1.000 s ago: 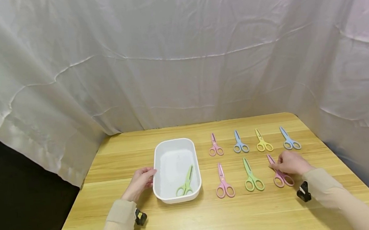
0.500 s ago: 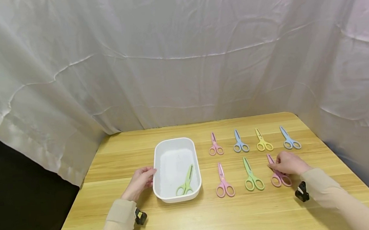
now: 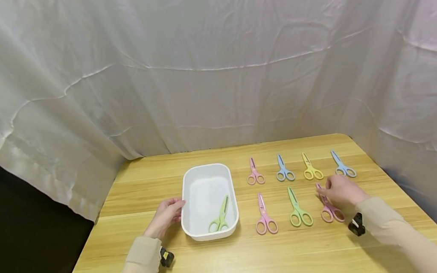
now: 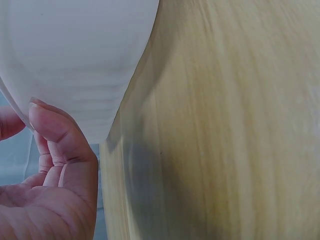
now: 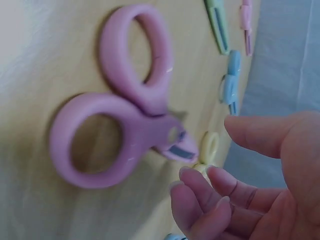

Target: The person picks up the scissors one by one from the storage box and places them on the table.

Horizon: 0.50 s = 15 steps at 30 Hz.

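Note:
My left hand (image 3: 165, 215) pinches the near-left rim of a white plastic tray (image 3: 201, 193); in the left wrist view its thumb (image 4: 52, 122) lies against the tray wall. One pair of green scissors (image 3: 222, 216) lies inside the tray. On the right, my right hand (image 3: 344, 190) hovers by the blades of pink scissors (image 3: 326, 207) flat on the table. In the right wrist view, its thumb and fingers stand apart with nothing between them, beside the blade end of those pink scissors (image 5: 137, 132).
Pink scissors (image 3: 264, 218) and green scissors (image 3: 297, 211) lie left of the right hand. A back row holds pink (image 3: 254, 174), blue (image 3: 283, 170), yellow (image 3: 311, 170) and blue scissors (image 3: 342, 165). Grey curtain (image 3: 215, 89) hangs around the wooden table (image 3: 228, 264).
The pink scissors by my right hand have shifted slightly left and straightened a little. My right hand has since loosened from them and risen slightly. The left hand and tray stay put.

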Motion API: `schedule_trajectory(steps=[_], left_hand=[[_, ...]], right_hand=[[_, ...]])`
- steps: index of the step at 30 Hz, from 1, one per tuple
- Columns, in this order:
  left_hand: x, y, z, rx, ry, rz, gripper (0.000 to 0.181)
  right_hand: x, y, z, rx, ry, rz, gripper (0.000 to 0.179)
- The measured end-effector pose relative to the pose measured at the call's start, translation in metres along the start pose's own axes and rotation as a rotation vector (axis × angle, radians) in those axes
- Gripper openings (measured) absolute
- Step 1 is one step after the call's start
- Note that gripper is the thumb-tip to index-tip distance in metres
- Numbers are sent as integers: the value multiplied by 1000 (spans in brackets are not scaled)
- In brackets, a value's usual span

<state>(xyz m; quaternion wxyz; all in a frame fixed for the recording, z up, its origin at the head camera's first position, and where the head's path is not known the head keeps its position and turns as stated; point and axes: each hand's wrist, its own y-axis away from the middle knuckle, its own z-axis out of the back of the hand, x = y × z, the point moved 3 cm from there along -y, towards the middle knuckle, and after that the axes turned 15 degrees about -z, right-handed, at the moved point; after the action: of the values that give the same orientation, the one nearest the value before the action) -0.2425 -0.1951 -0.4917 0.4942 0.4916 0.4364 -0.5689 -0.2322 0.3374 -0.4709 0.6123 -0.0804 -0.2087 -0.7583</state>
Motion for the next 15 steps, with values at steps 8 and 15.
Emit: schedule_trajectory(steps=[8,15], left_hand=[[-2,0,-2,-24,-36,46,39],[-1,0,-2,-28,-40,50,38]], right_hand=[[26,8,9,-31,34,47,29],[62,10,8,-145,54,171,26]])
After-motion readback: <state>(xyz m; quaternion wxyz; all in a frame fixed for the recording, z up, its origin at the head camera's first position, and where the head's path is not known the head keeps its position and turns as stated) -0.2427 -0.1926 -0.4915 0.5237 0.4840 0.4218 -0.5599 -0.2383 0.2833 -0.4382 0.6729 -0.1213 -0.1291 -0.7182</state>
